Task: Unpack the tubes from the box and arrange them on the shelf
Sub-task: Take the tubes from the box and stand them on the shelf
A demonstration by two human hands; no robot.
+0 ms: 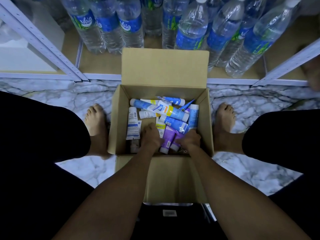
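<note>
The purple tubes (168, 138) are being clasped near their capped ends by the curled fingers of the right hand (189, 138). Whether anything is being held by the left hand (150, 135), knuckles up just beside them, cannot be told. The pair is being flanked by both hands, long axes pointing away from the body. The other tubes (166, 111) are being contained, heaped, by the box (117, 118). Beyond it the shelf (103, 63) is being occupied by water bottles (129, 28).

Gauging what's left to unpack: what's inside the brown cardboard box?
A jumbled pile of blue, white and purple plastic tubes, with left hand and right hand among them. Anything beneath is covered.
</note>
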